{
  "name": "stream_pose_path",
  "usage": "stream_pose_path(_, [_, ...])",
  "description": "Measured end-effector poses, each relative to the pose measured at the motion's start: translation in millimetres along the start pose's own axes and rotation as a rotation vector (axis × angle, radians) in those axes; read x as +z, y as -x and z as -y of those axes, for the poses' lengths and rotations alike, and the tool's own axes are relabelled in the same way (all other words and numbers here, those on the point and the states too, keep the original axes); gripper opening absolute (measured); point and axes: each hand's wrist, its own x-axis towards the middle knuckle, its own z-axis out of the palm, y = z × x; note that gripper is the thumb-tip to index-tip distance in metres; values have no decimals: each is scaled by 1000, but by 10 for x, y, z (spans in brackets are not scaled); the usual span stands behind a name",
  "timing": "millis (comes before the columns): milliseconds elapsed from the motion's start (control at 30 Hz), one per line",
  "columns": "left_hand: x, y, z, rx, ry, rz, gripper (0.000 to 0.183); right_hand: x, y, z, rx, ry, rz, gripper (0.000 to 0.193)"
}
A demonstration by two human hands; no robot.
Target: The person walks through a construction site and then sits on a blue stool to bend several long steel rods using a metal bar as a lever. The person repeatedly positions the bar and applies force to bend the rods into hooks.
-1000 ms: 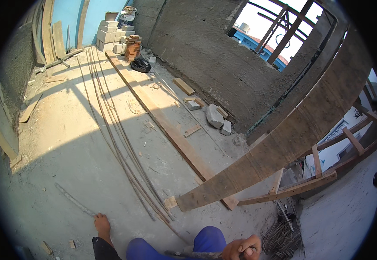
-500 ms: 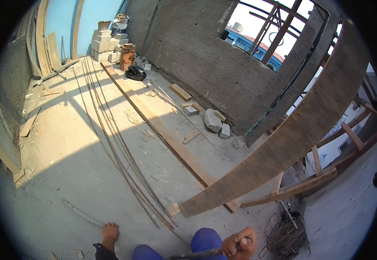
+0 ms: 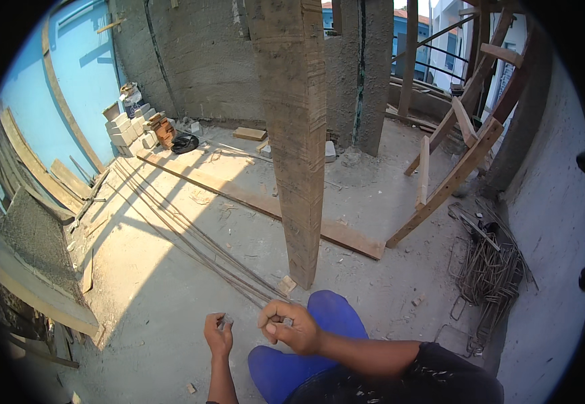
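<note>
My left hand (image 3: 218,333) is raised in front of my left knee, fingers curled in around a small greyish bit I cannot make out. Close beside it on the right, my right hand (image 3: 289,328) makes a fist over my lap. Its fingers wrap tightly, and whatever they grip is hidden. Just beyond the hands lie the near ends of several long thin steel rods (image 3: 205,256), which stretch away to the far left across the floor. A small wood block (image 3: 287,285) sits past my right hand, at the foot of a tall wooden plank (image 3: 299,141).
A long flat board (image 3: 353,240) lies beyond the rods. At right are a wooden frame (image 3: 446,172) and a tangled heap of bent steel bars (image 3: 491,269) along the wall. Pale blocks (image 3: 127,131), reddish bricks (image 3: 162,130) and a black bag (image 3: 185,143) stand at the back left.
The view has swung right. My left hand has come up from the grey stick on the floor towards my right hand. The dark bar my right hand held no longer shows.
</note>
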Motion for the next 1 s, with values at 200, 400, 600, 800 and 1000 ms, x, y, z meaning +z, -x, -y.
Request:
stream_pose_path(200, [-213, 202, -689, -138, 346, -208, 24, 54, -68, -1, -128, 101, 80, 26])
stream_pose_path(400, [-457, -7, -1704, -153, 776, -36, 23, 47, -178, 26, -297, 330, -31, 45])
stream_pose_path(600, [-661, -295, -2631, 178, 739, 349, 23, -145, -104, 76, -86, 305, -11, 49])
stream_pose_path(800, [-94, 6, -2815, 172, 879, 163, 55, -237, 20, -61, -163, 353, -366, 52])
stream_pose_path(1000, [360, 503, -2657, 142, 634, 86, 91, -246, 60, -87, -405, 357, -376, 64])
